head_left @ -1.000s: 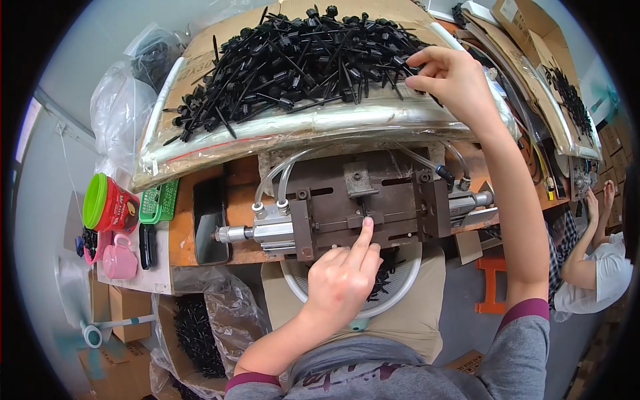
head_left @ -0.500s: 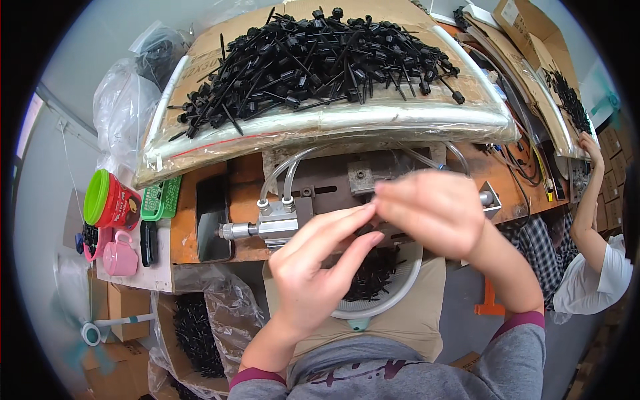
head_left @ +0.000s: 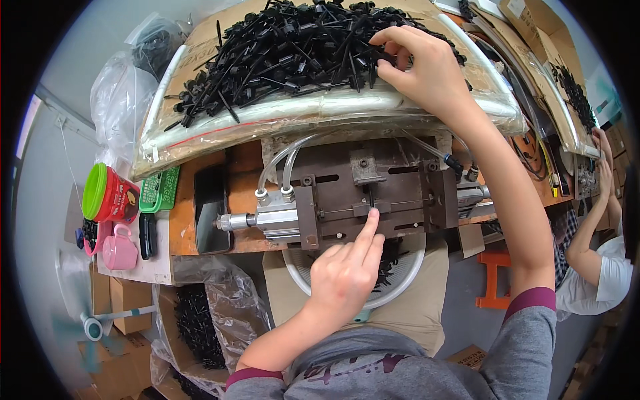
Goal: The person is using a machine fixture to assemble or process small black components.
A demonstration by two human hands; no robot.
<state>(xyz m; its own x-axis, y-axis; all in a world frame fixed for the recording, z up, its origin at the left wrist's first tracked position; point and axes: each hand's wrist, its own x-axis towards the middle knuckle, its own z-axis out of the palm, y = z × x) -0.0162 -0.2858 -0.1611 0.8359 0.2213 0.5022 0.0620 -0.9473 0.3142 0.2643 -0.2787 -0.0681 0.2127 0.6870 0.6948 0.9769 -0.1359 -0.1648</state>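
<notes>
My left hand [head_left: 343,273] is over the near side of a dark metal fixture [head_left: 400,183]. Its index finger is stretched out, the tip resting on a small black plastic part [head_left: 371,198] in the middle of the fixture; the other fingers are curled in. My right hand [head_left: 433,73] reaches up to the right side of a heap of black plastic parts with thin stems [head_left: 293,60]. Thumb and index fingertip are apart there, among the parts; whether any part touches them is hard to make out. Silver air cylinders [head_left: 277,223] flank the fixture.
A white basket [head_left: 410,280] with black parts sits below the fixture, over my lap. Left on the bench lie a phone [head_left: 212,210], a green basket [head_left: 160,190], a red tub [head_left: 120,193] and a pink cup [head_left: 120,250]. At right another person's arm [head_left: 590,227] shows.
My hands were together above the fixture, fingertips meeting. The right has since moved up to the heap, and the left has lowered its index finger onto the part in the fixture.
</notes>
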